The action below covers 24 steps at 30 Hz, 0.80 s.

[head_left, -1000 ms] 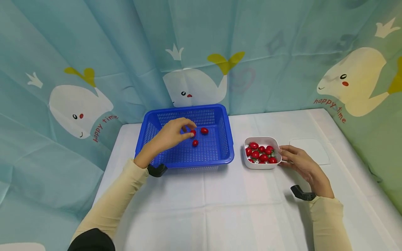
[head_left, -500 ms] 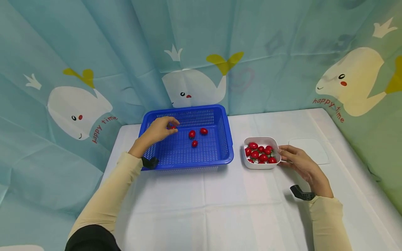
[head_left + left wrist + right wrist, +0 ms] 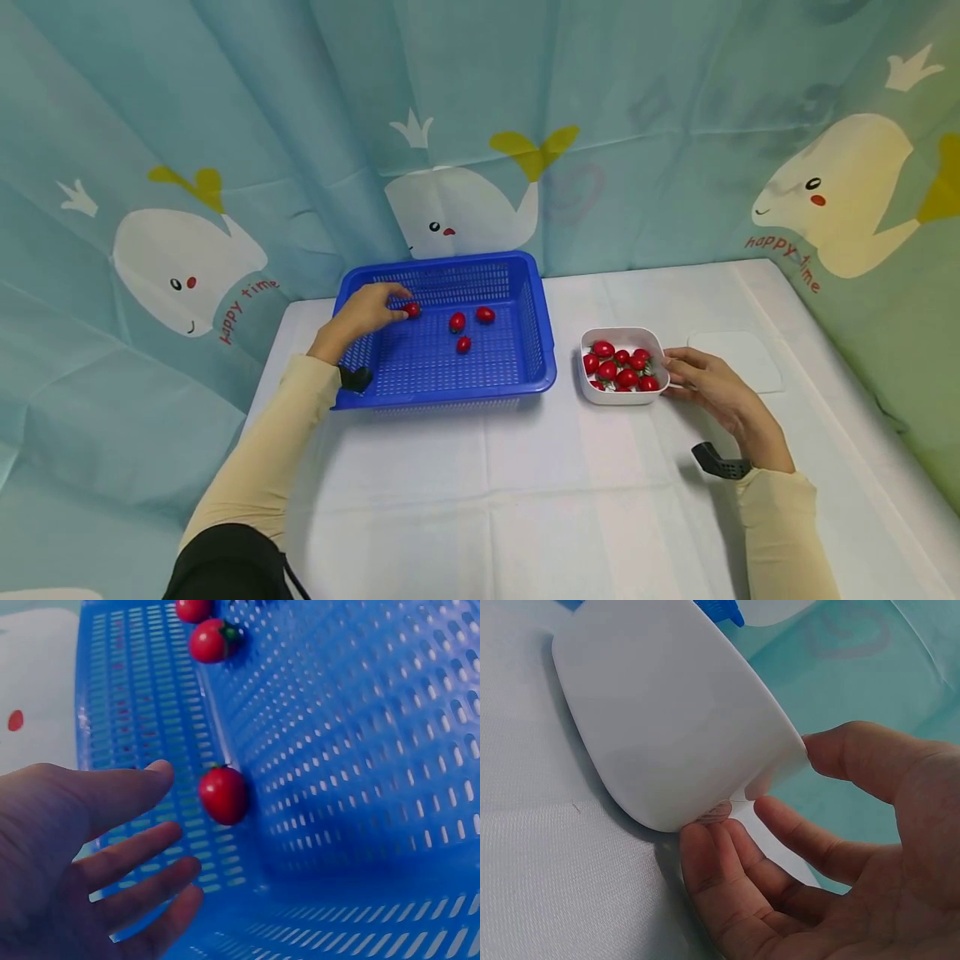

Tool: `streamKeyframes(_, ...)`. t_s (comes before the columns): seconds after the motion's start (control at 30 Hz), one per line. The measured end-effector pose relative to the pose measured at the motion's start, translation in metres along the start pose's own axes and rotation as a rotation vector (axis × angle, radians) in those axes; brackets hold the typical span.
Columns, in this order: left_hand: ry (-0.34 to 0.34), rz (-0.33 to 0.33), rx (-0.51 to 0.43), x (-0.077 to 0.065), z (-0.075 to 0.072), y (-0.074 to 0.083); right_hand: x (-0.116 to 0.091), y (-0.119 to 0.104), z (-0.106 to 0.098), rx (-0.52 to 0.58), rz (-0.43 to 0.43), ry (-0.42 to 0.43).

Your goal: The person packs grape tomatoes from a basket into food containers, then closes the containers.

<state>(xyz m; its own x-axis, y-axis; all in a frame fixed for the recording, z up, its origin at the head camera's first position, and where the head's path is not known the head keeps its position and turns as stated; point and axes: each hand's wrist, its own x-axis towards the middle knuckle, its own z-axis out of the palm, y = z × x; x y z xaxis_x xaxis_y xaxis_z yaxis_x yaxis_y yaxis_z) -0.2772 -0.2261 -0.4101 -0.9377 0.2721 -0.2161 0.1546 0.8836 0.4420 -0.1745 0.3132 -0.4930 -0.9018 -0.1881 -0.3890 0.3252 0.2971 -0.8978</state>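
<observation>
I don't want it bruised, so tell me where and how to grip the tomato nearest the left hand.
I'd pinch this tomato round its plump middle, coming from above and the left: the basket is open on top, the far wall stands close behind, and the stem end points toward the other tomatoes.

White-covered table (image 3: 495,467); left to right on it, blue basket (image 3: 450,396), white tub (image 3: 621,398), pale panel (image 3: 750,360)

I have the left hand (image 3: 366,311) spread inside the blue basket (image 3: 423,358), right hand (image 3: 716,387) right of it, fingers bent
</observation>
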Motion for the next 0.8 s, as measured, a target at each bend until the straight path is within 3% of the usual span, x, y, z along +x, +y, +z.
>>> streamKeyframes(0.4,-0.015,-0.026,0.030,0.009,0.017,-0.014,-0.003,0.003,0.001,-0.027,-0.003,0.003)
streamKeyframes(0.8,0.031,-0.006,0.029,0.015,0.027,-0.017,-0.002,0.001,0.001,-0.028,-0.009,0.008)
